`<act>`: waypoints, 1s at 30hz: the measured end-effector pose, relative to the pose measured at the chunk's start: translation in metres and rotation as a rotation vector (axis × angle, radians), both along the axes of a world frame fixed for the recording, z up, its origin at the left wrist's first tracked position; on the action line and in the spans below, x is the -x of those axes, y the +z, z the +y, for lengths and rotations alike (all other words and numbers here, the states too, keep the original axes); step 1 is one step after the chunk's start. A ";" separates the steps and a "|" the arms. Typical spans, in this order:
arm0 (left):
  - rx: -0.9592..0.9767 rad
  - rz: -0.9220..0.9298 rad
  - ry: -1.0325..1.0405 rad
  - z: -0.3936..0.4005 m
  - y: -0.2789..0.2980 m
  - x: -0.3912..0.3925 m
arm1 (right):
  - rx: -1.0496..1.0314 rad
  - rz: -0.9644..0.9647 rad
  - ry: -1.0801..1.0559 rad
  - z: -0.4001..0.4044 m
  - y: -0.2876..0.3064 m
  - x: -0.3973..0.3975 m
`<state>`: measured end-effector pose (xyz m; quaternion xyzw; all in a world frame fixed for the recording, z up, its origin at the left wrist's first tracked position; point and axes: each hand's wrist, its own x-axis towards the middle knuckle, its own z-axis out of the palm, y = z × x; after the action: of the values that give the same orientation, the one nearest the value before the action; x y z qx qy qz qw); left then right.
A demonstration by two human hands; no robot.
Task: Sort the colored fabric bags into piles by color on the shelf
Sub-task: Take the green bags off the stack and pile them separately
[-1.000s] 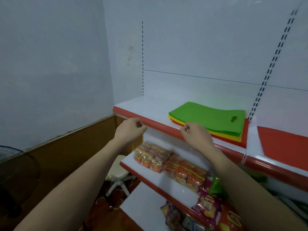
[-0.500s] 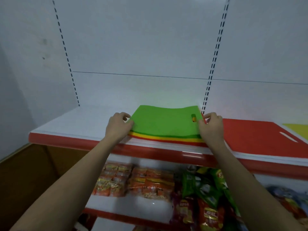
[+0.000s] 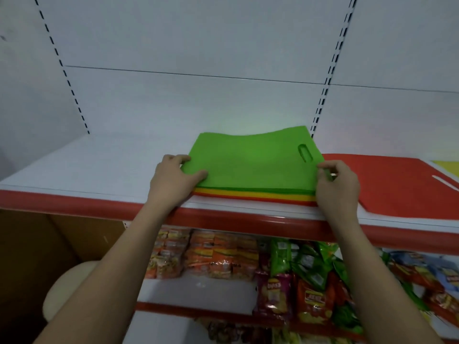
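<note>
1. Shelf: your white metal shelf with a red front lip [image 3: 74, 170] runs across the view at chest height and carries all the fabric bags.
2. Mixed stack: a flat stack of fabric bags [image 3: 250, 194] lies near the shelf's front edge, just left of the right slotted upright. Green, yellow, orange and red edges show in layers along its front.
3. Top item: a bright green flat fabric bag with an oval cut-out handle [image 3: 253, 160] lies uppermost on that stack, handle end to the right.
4. Left hand [image 3: 171, 180]: your grip pinches the green bag's near-left corner, thumb on top, fingers curled under the edge.
5. Right hand [image 3: 337, 184]: your grip pinches the green bag's near-right corner between thumb and fingertips, just below the cut-out handle.
6. Red pile: a flat red fabric bag with a slit handle [image 3: 397, 184] lies on the shelf just to the right of the stack, behind your right hand.
7. Yellow item: a corner of a yellow fabric bag [image 3: 447, 166] shows at the far right edge, beyond the red one.
8. Lower shelves: packets of snacks in orange, green and purple wrappers [image 3: 248, 259] fill the shelves beneath.
</note>
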<state>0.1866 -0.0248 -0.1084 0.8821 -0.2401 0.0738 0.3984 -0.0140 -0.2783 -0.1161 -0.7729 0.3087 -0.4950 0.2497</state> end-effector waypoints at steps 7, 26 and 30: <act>-0.001 0.013 0.021 -0.001 0.002 0.001 | 0.099 0.063 0.002 0.003 0.000 -0.003; -0.092 0.089 -0.051 0.017 0.064 0.001 | 0.067 0.167 -0.081 0.053 0.057 0.000; 0.348 0.426 -0.327 0.035 0.075 0.004 | -0.261 0.060 0.057 0.082 0.090 0.027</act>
<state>0.1823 0.0106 -0.0331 0.7460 -0.2738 -0.1375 0.5913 -0.0410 -0.1963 -0.0259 -0.7567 0.3559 -0.4200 0.3527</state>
